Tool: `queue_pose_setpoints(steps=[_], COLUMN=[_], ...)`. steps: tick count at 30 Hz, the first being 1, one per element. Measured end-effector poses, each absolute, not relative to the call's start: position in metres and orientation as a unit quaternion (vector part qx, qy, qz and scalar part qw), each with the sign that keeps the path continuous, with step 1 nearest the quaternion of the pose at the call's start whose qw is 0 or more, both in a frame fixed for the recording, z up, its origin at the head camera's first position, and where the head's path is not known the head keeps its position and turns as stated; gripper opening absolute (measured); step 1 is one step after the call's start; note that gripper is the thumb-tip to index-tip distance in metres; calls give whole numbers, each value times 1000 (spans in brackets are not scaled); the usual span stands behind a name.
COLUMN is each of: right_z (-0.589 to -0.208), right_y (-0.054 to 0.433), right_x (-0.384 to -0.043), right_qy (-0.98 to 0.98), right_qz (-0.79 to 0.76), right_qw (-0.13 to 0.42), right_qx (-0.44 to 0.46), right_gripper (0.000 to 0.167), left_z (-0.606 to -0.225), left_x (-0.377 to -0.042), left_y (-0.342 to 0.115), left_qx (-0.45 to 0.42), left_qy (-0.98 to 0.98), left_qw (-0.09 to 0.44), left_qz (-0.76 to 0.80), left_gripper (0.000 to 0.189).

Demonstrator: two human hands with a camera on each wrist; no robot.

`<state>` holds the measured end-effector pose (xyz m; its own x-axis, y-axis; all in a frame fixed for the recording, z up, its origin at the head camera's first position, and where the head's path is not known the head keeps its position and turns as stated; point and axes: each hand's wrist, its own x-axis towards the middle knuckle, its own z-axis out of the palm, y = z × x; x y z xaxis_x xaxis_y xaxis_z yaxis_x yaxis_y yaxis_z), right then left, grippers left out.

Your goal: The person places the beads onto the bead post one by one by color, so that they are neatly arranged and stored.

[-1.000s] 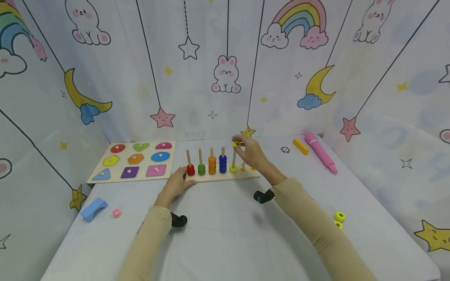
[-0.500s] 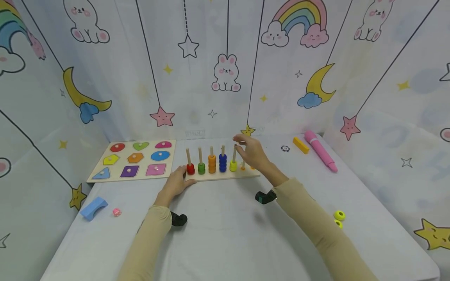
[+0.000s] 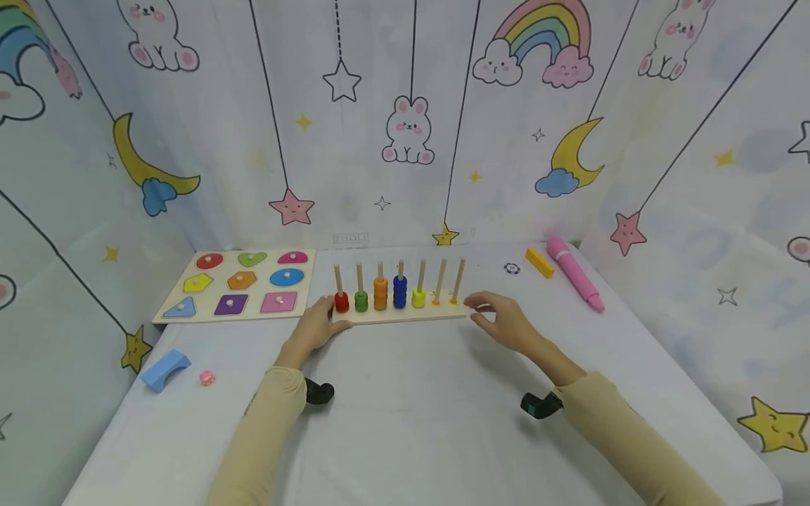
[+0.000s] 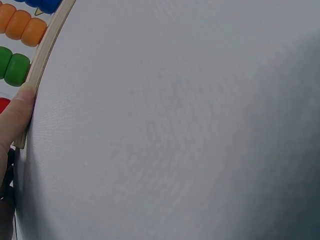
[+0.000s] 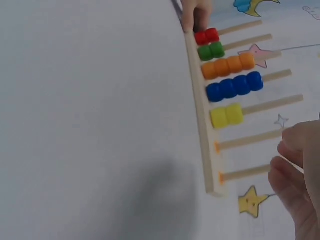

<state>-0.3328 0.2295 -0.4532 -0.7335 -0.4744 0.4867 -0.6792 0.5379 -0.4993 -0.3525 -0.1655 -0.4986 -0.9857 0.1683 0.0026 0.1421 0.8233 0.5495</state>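
Note:
A wooden bead-stacking board [image 3: 411,318] stands at the back middle with a row of upright pegs. Its left end is held by my left hand [image 3: 314,329], the thumb [image 4: 19,107] pressed along the front edge. From left to right the pegs carry two red beads [image 5: 207,36], two green beads [image 5: 211,50], several orange beads [image 3: 380,294], several blue beads [image 3: 400,292] and two yellow beads [image 5: 226,116]. The two rightmost pegs [image 3: 458,281] are bare. Just off the board's right end hovers my right hand [image 3: 503,322], fingers loosely bent and holding nothing.
A shape puzzle board [image 3: 219,282] lies at the back left. In front of it are a blue arch block [image 3: 166,370] and a small pink piece [image 3: 207,378]. Back right hold a yellow block [image 3: 540,263], a pink marker [image 3: 576,274] and a small round black-and-white piece [image 3: 512,268].
My right hand let a yellow bead down onto the yellow peg, then drew away right and toward me. Its sleeve now covers the loose yellow beads at right. My left hand stayed put.

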Motion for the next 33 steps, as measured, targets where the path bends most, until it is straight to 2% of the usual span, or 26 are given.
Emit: queue_pose_setpoints(steps=[6,14,20,26,33], right_z=[-471,-478,-483,-494,-502], right_y=[279,333,349,352,352], right_x=[-299,-252,-223,-208,-207], right_qy=[-874,-893,-913,-924,-926], right_qz=[381,363,352,300,284], right_qw=[77,57,31,82,133], right_qx=[292,259,206,224,212], right_gripper=[27,26,31,43,44], left_z=[-500,-500,-499,-499,-498], left_x=[-351,-352,-352,-351,-350], left_y=[-166,-166,-167,-167,-166], left_qx=[84,85,86,88,87], left_qy=[953,953,952,952,952], left_qw=[21,22,20,18,20], left_qz=[289,290,292,294,294], left_gripper=[80,80,81,80,81])
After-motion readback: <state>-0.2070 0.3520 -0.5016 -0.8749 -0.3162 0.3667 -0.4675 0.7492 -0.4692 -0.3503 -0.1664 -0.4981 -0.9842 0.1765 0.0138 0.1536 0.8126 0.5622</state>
